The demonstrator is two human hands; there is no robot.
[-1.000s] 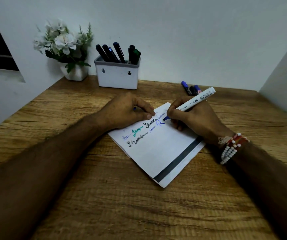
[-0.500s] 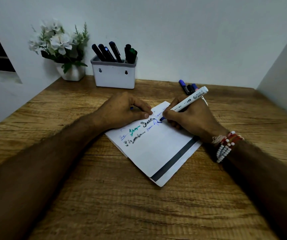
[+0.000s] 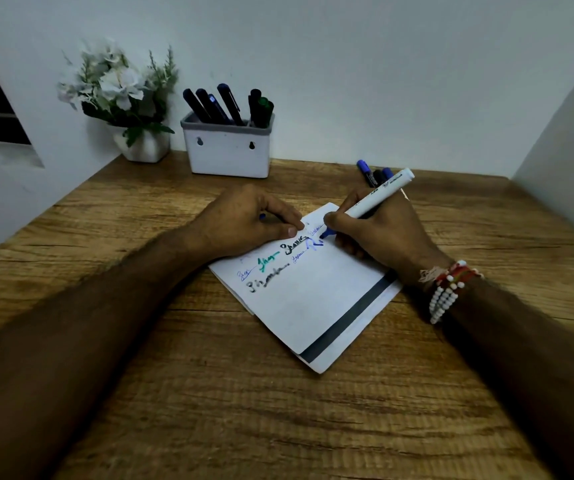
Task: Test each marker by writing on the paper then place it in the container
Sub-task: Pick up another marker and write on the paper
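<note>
My right hand (image 3: 382,233) grips a white marker (image 3: 380,194) with a blue tip, and the tip touches the white paper (image 3: 316,299) near its far edge. Blue, green and black scribbles cross the top of the paper. My left hand (image 3: 244,223) rests curled on the paper's far left corner, with a small blue cap (image 3: 262,216) showing between its fingers. A white container (image 3: 226,152) against the wall holds several dark markers. A few more markers (image 3: 370,173) lie on the table behind my right hand, partly hidden.
A white pot of pale flowers (image 3: 122,98) stands left of the container. The wooden table (image 3: 209,410) is boxed in by walls at the back, left and right. Beaded bracelets (image 3: 446,289) circle my right wrist.
The marker tip has moved a little across the paper, adding to the blue scribble. My left hand has stayed in place.
</note>
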